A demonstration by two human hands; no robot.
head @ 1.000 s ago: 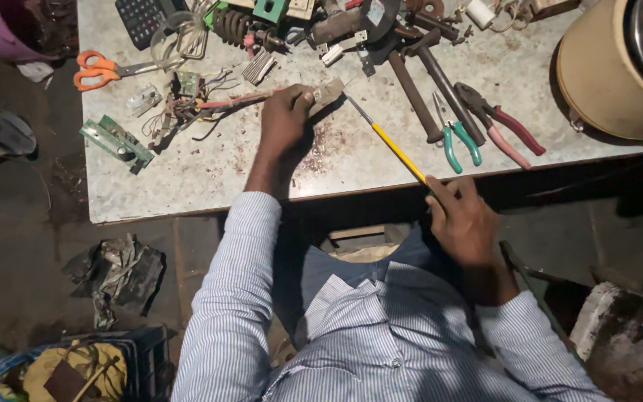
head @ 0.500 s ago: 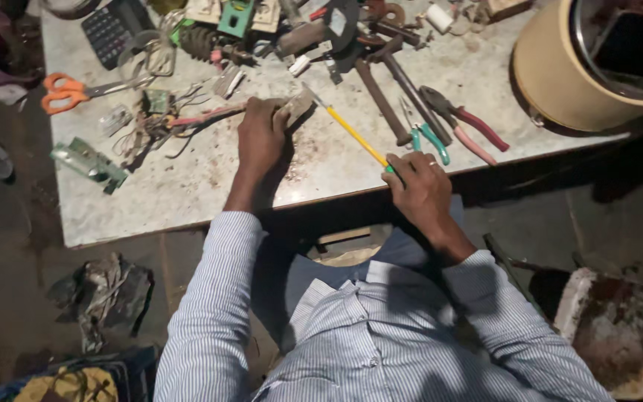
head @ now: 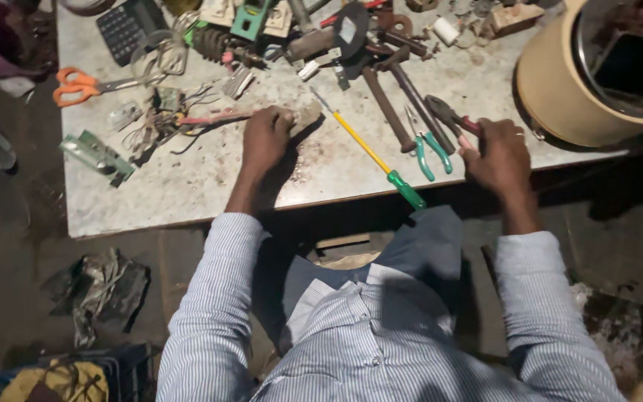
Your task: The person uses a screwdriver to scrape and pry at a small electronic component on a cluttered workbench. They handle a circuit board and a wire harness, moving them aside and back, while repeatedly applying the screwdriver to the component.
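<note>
My left hand (head: 266, 138) rests on the worn table (head: 187, 193), fingers closed over a pale block (head: 308, 114) beside a pinkish rod (head: 217, 117). My right hand (head: 498, 155) is at the table's near edge, fingers curled around the red handles of a pair of pliers (head: 444, 113). A screwdriver (head: 370, 154) with a yellow shaft and green handle lies loose on the table between my hands, its handle hanging over the edge. Green-handled pliers (head: 432, 151) lie just left of my right hand.
A cream bucket (head: 556, 85) stands at the right end of the table. Hammers (head: 390, 108), orange scissors (head: 76, 85), a calculator (head: 123, 26), wires and a green circuit board (head: 97, 155) crowd the top. A crumpled rag (head: 102, 286) lies on the floor.
My right hand has let go of the screwdriver, which now lies on the table, and moved right onto the red-handled pliers. My left hand stays on the block.
</note>
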